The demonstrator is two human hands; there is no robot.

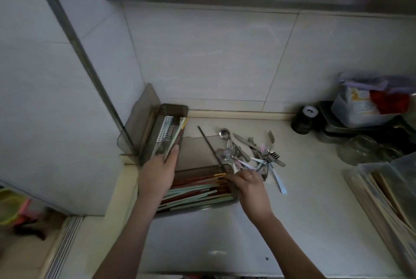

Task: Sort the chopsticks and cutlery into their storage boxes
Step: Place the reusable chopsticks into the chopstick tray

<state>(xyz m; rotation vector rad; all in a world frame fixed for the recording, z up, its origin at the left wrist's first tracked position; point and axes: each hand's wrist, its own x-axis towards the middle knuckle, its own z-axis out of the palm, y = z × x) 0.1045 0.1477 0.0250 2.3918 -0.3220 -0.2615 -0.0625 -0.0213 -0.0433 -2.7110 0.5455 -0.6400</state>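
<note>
Head view: the left hand [157, 175] holds some chopsticks [177, 136] over the box [155, 134]. The right hand [249, 185] pinches one dark chopstick [210, 148], which might slip.

A dark jar [304, 121] stands beside stacked trays [344, 127] on the counter [315, 188].

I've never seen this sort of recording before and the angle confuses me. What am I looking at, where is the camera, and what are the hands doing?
There is one picture, taken by a camera worn on a person's head, looking down at a kitchen counter. No machine is involved, only two bare hands. The left hand holds a few chopsticks over an open storage box in the corner. The right hand holds a single dark chopstick. Between them a second box is filled with coloured chopsticks. A loose pile of spoons and forks lies on the counter.
</note>
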